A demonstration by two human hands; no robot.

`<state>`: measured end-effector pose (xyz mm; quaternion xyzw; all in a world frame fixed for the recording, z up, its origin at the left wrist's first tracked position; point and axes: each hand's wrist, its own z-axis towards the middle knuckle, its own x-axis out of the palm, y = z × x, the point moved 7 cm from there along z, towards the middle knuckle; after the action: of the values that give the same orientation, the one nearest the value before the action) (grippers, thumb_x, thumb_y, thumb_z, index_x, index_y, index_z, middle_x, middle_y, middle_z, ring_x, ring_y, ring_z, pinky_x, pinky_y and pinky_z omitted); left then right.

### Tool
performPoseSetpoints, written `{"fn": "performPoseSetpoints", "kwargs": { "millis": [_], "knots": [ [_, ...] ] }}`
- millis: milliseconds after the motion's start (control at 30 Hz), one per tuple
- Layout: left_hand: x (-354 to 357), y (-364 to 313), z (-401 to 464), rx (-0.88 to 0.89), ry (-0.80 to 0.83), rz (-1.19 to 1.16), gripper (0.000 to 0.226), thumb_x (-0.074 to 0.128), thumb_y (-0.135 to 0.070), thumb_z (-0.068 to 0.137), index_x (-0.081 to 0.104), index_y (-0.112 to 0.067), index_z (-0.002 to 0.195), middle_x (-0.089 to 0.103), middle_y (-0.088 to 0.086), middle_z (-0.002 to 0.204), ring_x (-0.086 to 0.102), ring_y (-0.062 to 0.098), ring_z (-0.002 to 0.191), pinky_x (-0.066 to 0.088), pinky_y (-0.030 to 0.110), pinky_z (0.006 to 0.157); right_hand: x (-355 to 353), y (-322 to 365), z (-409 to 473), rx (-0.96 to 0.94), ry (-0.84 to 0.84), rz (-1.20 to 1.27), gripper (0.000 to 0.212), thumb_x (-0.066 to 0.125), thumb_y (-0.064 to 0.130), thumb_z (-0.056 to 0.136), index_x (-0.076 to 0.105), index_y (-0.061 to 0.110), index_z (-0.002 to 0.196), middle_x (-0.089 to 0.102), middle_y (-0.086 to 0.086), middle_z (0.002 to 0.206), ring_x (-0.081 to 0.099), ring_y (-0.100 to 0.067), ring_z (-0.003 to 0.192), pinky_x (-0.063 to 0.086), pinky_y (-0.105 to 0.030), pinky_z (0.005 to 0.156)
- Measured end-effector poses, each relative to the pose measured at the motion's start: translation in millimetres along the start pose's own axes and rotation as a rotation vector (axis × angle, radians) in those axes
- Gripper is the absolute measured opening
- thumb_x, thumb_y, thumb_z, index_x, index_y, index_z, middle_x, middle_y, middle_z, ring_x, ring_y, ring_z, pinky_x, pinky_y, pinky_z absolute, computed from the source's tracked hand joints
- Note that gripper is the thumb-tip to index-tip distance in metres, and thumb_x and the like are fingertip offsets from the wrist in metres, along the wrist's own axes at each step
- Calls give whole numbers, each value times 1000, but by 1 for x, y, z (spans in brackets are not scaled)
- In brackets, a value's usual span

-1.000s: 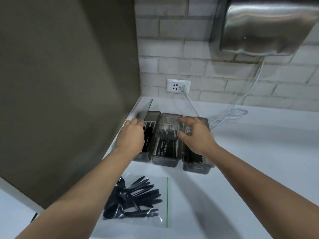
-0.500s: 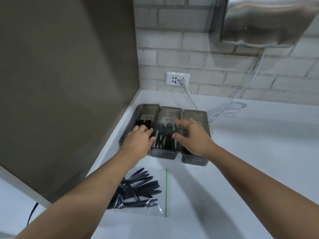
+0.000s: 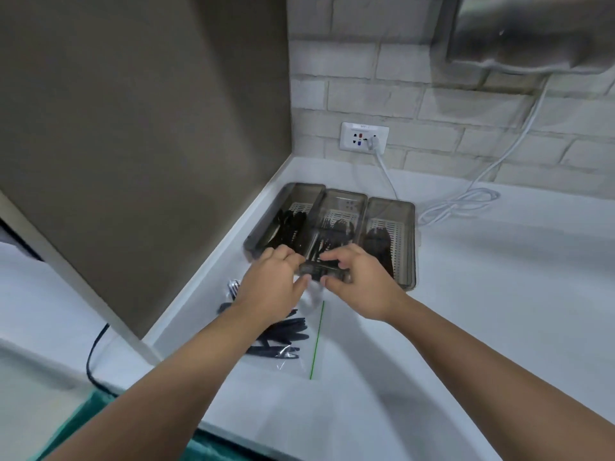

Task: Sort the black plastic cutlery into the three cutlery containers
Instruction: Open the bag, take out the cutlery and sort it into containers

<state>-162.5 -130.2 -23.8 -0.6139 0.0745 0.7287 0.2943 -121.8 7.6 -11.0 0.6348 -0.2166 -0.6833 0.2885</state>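
Cutlery [image 3: 327,239] fills middle container [image 3: 342,207]; both hands, left hand [image 3: 273,284] and right hand [image 3: 359,281], grip its near end

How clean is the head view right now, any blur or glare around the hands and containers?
Head view: left hand and right hand motion-blurred at the middle container's near end; zip bag shows small glints; wide-angle bends the brick wall.
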Motion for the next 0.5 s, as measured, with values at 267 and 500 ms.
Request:
{"fn": "performPoseSetpoints", "kwargs": {
  "millis": [267, 500],
  "knots": [
    [58, -18, -68, -263, 162, -116, 55, 60, -66, 77, 64, -18, 104, 54, -3, 104, 54, 17, 104, 50, 32, 81, 29, -30, -35, 110, 146, -90, 38, 54, 25, 94, 56, 20, 132, 50, -3, 136, 58, -20, 113, 40, -23, 92],
    [64, -28, -80, -339, 119, -63, 51, 60, -59, 82, 67, -15, 107, 57, 1, 114, 54, 21, 110, 49, 34, 88, 56, -47, -48, 236, 208, -65, 39, 48, 19, 96, 54, 10, 133, 53, -11, 137, 53, -27, 122, 38, -26, 97]
  ]
}}
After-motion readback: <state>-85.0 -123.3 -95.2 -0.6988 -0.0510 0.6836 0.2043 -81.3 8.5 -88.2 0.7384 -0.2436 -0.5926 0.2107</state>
